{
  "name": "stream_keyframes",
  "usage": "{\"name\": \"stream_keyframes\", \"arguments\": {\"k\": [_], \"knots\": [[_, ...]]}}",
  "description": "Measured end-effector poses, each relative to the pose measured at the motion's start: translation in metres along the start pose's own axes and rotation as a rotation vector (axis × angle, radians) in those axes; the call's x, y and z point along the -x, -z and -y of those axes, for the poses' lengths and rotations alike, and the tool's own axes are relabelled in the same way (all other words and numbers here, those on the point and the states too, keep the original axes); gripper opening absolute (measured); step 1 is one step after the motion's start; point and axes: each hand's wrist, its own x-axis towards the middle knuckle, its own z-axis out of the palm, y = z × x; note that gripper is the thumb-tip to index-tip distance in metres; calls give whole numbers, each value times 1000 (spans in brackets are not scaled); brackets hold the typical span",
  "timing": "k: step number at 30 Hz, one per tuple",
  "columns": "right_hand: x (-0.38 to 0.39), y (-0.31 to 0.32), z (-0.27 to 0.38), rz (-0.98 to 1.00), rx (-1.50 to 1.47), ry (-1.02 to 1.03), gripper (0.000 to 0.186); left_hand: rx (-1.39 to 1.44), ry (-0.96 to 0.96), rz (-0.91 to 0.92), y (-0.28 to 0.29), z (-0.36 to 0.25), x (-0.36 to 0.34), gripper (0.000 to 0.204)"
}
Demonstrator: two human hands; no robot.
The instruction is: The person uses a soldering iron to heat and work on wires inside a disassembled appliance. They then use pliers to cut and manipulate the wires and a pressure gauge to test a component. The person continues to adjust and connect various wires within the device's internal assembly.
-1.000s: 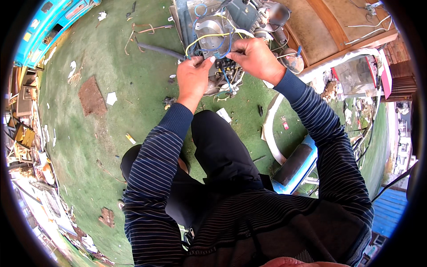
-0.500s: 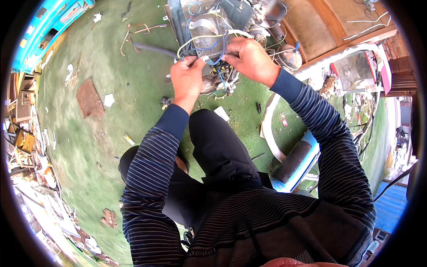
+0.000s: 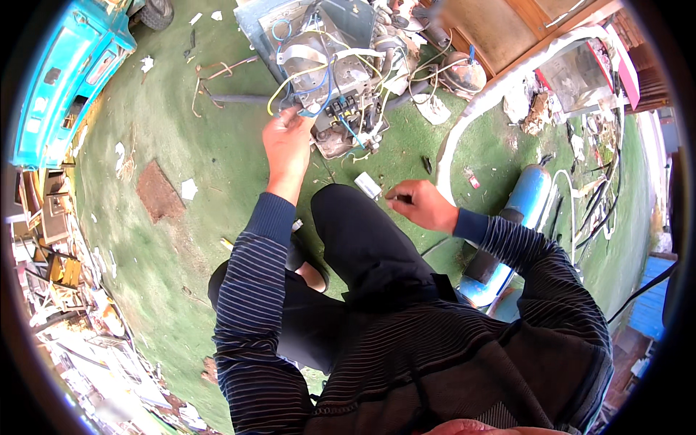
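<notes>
A grey metal electrical unit (image 3: 351, 69) lies at the top centre, its blue, yellow-green and white wires exposed beside a black terminal block (image 3: 343, 107). At its near left edge my left hand (image 3: 286, 152) is closed, thumb and fingers pinching a blue wire (image 3: 328, 98); the fingertips are partly hidden among the wires. My right hand (image 3: 424, 205) is away from the unit, over the ground right of my knee. Its fingers are curled together, and whatever is between them is too small to make out. A small white box (image 3: 367, 185) lies just left of it.
A blue cylinder (image 3: 529, 190) lies on the green ground at right, with a thick white hose (image 3: 464, 119) curving nearby. Wooden panelling (image 3: 478, 29) stands at upper right. Bent metal rods (image 3: 217, 76) and a brown flat piece (image 3: 159, 191) lie left; a turquoise vehicle (image 3: 72, 76) is beyond.
My right hand has left the wires and moved down toward me, beside the white box. My left hand stays at the wires. The view has shifted slightly.
</notes>
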Motion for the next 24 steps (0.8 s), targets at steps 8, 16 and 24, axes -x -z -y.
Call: {"name": "stream_keyframes", "arguments": {"k": [8, 16, 24], "knots": [[106, -47, -64, -112, -228, -336, 20, -370, 277, 104, 13, -21, 38, 65], [120, -67, -73, -205, -231, -335, 24, -834, 97, 428, 5, -16, 66, 52], [77, -58, -64, -219, -281, -269, 22, -890, 11, 403, -4, -2, 55, 47]]}}
